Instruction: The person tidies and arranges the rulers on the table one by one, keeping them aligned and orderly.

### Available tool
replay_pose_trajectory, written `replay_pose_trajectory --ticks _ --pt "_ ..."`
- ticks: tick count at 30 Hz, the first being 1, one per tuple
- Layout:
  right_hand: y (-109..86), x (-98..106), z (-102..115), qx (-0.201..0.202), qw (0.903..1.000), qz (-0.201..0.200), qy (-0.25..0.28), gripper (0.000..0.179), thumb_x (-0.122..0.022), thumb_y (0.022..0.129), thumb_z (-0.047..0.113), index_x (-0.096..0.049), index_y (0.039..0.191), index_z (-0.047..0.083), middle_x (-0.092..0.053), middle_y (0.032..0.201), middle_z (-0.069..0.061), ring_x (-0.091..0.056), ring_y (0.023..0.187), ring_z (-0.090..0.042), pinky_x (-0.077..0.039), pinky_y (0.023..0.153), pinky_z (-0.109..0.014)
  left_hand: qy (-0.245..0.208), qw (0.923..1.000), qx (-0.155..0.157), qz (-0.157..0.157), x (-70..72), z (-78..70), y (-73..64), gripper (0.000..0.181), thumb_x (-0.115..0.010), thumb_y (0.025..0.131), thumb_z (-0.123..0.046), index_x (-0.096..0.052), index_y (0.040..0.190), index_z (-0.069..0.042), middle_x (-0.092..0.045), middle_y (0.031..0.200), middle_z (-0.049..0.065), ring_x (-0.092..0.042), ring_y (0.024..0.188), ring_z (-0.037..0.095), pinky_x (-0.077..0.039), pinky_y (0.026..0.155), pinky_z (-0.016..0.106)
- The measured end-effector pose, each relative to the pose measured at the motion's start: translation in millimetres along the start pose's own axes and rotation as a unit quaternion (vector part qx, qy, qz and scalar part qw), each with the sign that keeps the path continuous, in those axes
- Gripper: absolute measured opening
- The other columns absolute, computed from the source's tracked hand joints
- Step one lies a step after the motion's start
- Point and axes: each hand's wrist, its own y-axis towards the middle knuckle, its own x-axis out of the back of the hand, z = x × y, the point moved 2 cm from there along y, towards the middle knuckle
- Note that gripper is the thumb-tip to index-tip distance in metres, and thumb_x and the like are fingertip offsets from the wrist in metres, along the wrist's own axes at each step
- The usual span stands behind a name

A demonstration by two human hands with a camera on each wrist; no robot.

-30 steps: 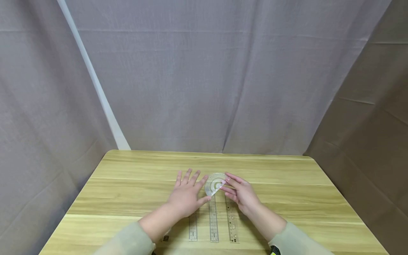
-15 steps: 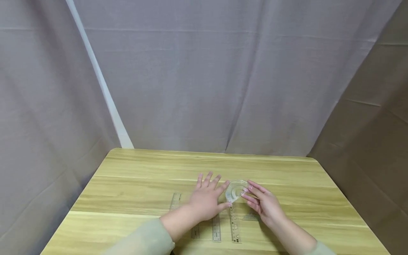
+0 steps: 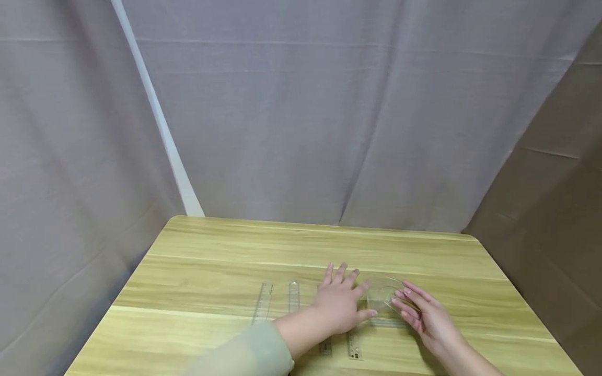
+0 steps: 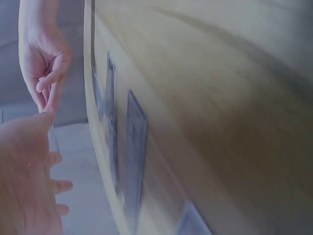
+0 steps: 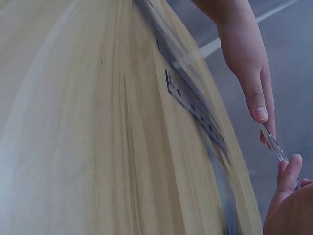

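Note:
A clear protractor [image 3: 382,292] is held up over the table between both hands. My right hand [image 3: 430,316] pinches its right side between thumb and fingers. My left hand [image 3: 336,303] has its fingers spread and straight, with the index finger and thumb at the protractor's left edge. In the right wrist view, the left thumb [image 5: 257,105] lies along one end of the protractor [image 5: 273,142], seen nearly edge-on. Beneath it on the table is a grey-edged clear set square [image 3: 388,323], partly seen through the protractor.
Several clear rulers lie side by side on the wooden table [image 3: 226,245]: one at left [image 3: 262,303], another ruler [image 3: 293,296] beside it, and others partly under the left arm, including a stencil ruler [image 3: 355,347]. Grey curtains [image 3: 282,130] surround the table.
Both hands have moved right and slightly nearer with the protractor, from above the rulers to over the set square. The rulers at left have come into view.

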Motion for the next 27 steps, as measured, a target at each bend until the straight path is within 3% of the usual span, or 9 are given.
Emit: replay_pose_trajectory --ticks 5,15,23,27 --pt "-7.1 20 5 0.004 0.9997 0.015 0.020 0.030 -0.046 0.106 0.014 -0.073 0.113 0.027 -0.071 0.111 0.000 -0.070 0.099 -0.010 -0.055 0.080 -0.018 0.004 0.9999 -0.002 0.015 -4.4 -18.4 11.4 0.069 -0.024 0.093 -0.074 -0.026 0.155 -0.044 -0.027 0.162 -0.005 -0.011 0.151 0.027 -0.006 0.120 0.054" --pt "-18.1 48 9 -0.012 0.9996 -0.025 0.004 0.028 -0.048 0.106 0.020 -0.073 0.107 0.033 -0.070 0.108 0.004 -0.069 0.100 -0.009 -0.054 0.084 -0.017 -0.012 0.9994 0.003 0.033 -14.2 -45.6 28.5 0.065 -0.027 0.092 -0.075 -0.028 0.152 -0.049 -0.030 0.160 -0.008 -0.015 0.151 0.025 -0.006 0.121 0.054" --pt "-23.4 69 9 -0.005 0.9995 -0.022 0.021 0.030 -0.045 0.107 0.019 -0.073 0.107 0.030 -0.069 0.107 0.002 -0.069 0.100 -0.011 -0.053 0.087 -0.018 -0.010 0.9983 0.022 0.053 -20.8 -66.8 42.3 0.061 -0.029 0.090 -0.077 -0.027 0.147 -0.056 -0.031 0.158 -0.015 -0.014 0.151 0.022 0.003 0.120 0.051" --pt "-26.4 78 9 -0.007 0.9992 -0.027 0.029 0.032 -0.044 0.107 0.020 -0.074 0.104 0.030 -0.070 0.106 0.003 -0.069 0.100 -0.010 -0.053 0.087 -0.018 -0.007 0.9977 0.025 0.062 -20.8 -75.6 46.5 0.060 -0.029 0.090 -0.077 -0.028 0.146 -0.057 -0.033 0.157 -0.016 -0.016 0.151 0.021 0.001 0.121 0.051"
